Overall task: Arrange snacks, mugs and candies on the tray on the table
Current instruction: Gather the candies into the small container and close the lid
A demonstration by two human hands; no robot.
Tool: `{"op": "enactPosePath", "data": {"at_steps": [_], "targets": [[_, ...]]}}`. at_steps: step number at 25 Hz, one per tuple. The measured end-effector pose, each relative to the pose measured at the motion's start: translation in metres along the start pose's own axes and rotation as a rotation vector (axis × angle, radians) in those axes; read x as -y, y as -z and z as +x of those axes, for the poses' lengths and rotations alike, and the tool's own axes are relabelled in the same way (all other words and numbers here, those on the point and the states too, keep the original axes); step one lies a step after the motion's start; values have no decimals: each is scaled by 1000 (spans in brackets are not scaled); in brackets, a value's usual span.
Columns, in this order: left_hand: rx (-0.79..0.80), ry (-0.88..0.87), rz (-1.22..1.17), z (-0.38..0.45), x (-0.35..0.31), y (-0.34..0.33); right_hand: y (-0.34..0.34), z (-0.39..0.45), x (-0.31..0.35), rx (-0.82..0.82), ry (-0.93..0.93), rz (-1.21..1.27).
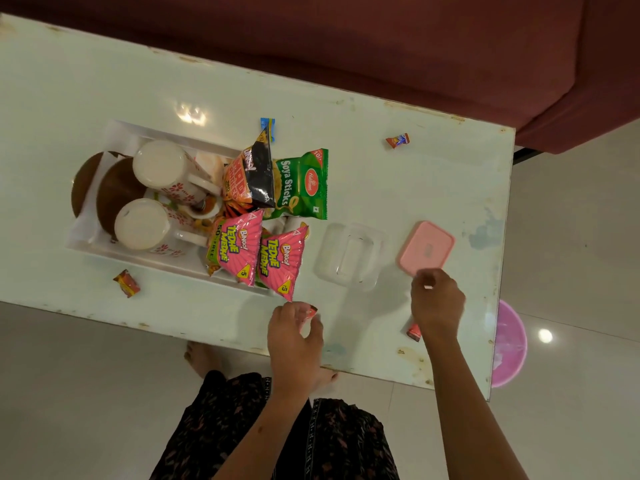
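At lower centre the left hand (pixel 294 336) curls its fingertips around a small red candy (pixel 309 312), pinched just below the corner of the nearer pink snack packet (pixel 281 260). To the right, the right hand (pixel 437 301) has thumb and fingers drawn together on something small and pale; what it is cannot be told. It hovers at the lower edge of the pink lid (pixel 426 247), with another red candy (pixel 414 331) beside the wrist. A clear container (pixel 349 256) sits between lid and packets. The white tray (pixel 114 133), left of centre, holds two mugs (pixel 166 168) and snack packets. Loose candies (pixel 398 140) lie scattered on the table (pixel 346 133).
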State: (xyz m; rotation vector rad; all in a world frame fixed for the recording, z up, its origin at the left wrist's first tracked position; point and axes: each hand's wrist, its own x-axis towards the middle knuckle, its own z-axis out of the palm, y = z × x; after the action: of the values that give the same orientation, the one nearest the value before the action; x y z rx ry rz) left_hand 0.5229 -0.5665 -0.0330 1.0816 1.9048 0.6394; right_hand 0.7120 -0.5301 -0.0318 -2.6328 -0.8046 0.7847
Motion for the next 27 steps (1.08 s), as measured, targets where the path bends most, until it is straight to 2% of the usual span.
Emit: {"op": "enactPosePath", "data": {"at_steps": [2,4,6,9,11,13,17,19,23,25,27], "targets": [[24,-122,240,3,14,1,-3,-6,-23,24,-103,-78],[112,-144,434,10,23,-3,-12,-18,-38,85,-170,-129],[201,-168,502,14,26,-9,-24,-34,-47,102,-68,-110],[300,-190,435,19,29,-12,-37,-51,-52,126,103,-92],[284,-114,300,18,25,-11,-39,-56,-50,182,98,-54],[244,-42,124,11,12,-12,-35,-62,-39,198,55,87],[148,-106,-146,4,-35,-25,-17,-63,0,49,78,381],[120,-171,-153,12,-59,-29,-11,-59,20,12,128,432],[207,-220,35,32,-90,-23,-11,-46,46,46,176,379],[148,-301,69,33,-96,-5,-12,-41,49,36,206,312],[51,-392,-24,32,-88,25,-11,-41,49,6,237,275]]}}
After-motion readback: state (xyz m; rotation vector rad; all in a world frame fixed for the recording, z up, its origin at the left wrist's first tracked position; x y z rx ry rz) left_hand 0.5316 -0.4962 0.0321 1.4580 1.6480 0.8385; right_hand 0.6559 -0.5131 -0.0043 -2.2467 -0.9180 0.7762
